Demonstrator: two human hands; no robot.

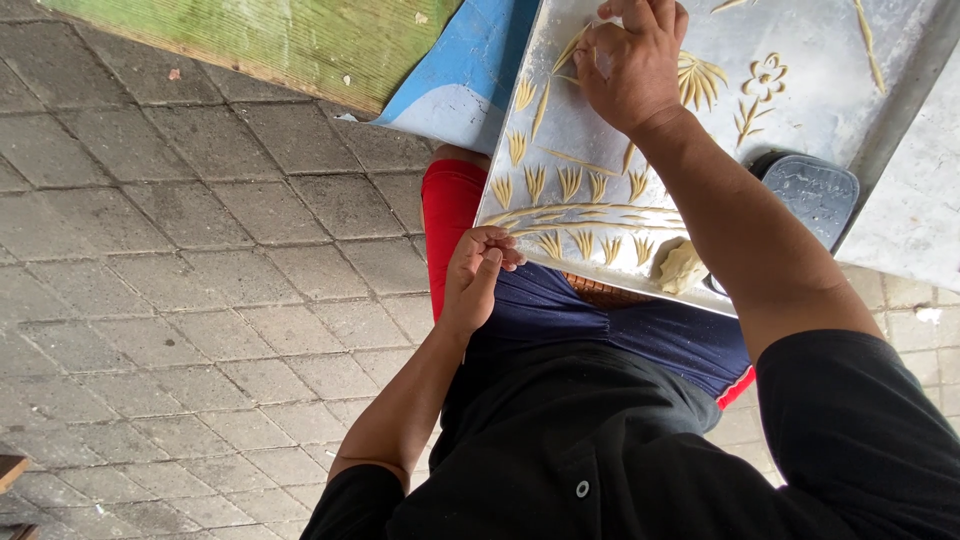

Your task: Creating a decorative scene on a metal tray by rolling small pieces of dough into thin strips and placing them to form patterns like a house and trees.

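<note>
Soft, even daylight — mild glare on the metal tray (800,110), sharp focus.

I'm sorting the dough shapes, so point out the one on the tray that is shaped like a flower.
The dough flower near the tray's far right, right of the right hand. It alone has rounded petals; the others are fans and long strips.
</note>
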